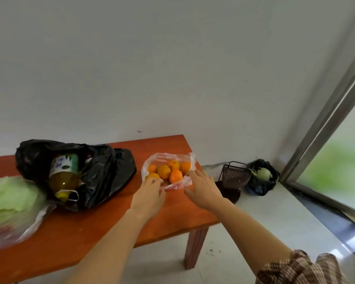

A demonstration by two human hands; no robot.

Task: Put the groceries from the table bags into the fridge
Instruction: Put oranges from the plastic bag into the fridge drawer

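Note:
A clear plastic bag (152,160) lies open on the orange wooden table (103,226), with several oranges (164,171) inside it. My left hand (150,196) pinches the bag's near left edge beside one orange. At the bag's near right edge my right hand (203,189) grips the plastic. A black plastic bag (109,171) at the table's left holds a large oil bottle (64,177) lying on its side with a yellow cap toward me. A pale green cabbage (10,195) in thin plastic lies at the far left.
On the floor past the table's right end stand a dark dish rack (234,177) and a black bag (262,179) holding a pale vegetable. A metal window frame (326,124) runs along the right. The white wall is right behind the table.

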